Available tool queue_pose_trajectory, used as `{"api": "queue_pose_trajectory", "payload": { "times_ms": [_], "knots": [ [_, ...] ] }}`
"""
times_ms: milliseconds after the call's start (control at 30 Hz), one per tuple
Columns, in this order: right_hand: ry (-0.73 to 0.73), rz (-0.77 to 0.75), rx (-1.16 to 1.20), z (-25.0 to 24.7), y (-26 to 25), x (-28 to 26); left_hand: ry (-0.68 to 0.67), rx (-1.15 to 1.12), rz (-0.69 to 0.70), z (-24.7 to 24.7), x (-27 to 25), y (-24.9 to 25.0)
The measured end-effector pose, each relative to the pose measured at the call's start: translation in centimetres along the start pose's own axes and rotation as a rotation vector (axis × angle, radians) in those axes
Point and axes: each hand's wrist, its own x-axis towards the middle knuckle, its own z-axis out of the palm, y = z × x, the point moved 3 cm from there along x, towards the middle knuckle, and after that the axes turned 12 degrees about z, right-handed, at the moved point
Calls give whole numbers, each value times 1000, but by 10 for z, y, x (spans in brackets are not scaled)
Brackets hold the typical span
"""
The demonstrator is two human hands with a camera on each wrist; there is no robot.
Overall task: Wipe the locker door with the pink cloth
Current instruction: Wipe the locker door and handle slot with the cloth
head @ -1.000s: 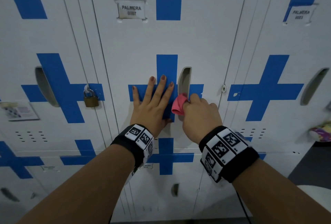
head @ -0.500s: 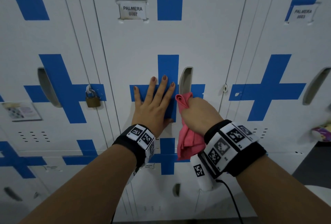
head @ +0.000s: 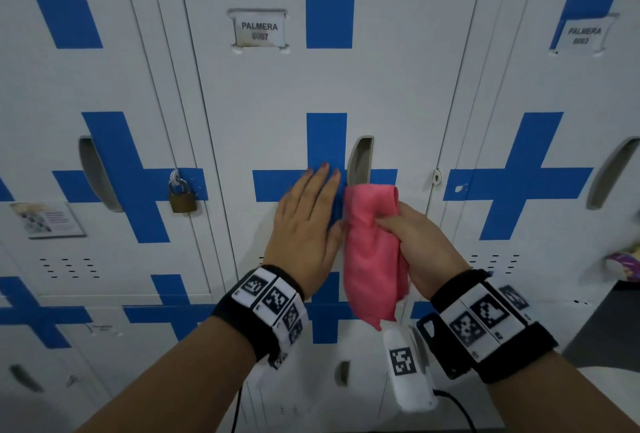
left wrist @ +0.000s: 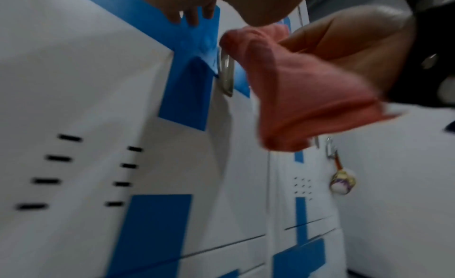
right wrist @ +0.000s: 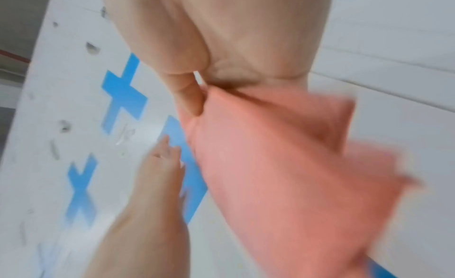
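Note:
The white locker door [head: 329, 86] with a blue cross and a "PALMERA" label fills the middle of the head view. My left hand [head: 304, 221] lies flat against it on the cross, fingers straight and close together. Just to its right, my right hand [head: 415, 242] grips the pink cloth [head: 372, 252], which hangs down in loose folds in front of the door below the recessed handle [head: 360, 160]. In the left wrist view the cloth [left wrist: 295, 99] droops from the right hand [left wrist: 344, 45]. The right wrist view shows fingers pinching the bunched cloth [right wrist: 283, 175], blurred.
A brass padlock [head: 183, 197] hangs on the locker to the left, above a paper notice [head: 45, 219]. Another locker door [head: 554, 93] stands to the right, with a colourful object [head: 623, 268] hanging at the far right edge. Vent slots [left wrist: 74, 159] lie low on the door.
My right hand drew back from the handle and turned, and the bunched cloth unfurled to hang down. My left hand stayed on the door, its fingers drawn closer together.

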Motion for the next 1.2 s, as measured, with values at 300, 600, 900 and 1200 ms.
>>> {"api": "queue_pose_trajectory", "payload": {
  "times_ms": [300,600,900,1200],
  "knots": [
    [18,-179,-50,14,-6,-1,245,-684,-156,9,-11,30],
    [498,-550,-380,-15,-17,4,226,-418,3,-14,27,19],
    [648,-684,-947,-13,-28,18,204,-438,-317,-14,53,8],
    [615,-613,-1154,-15,-21,32,8,105,-90,-4,40,7]
  ]
}}
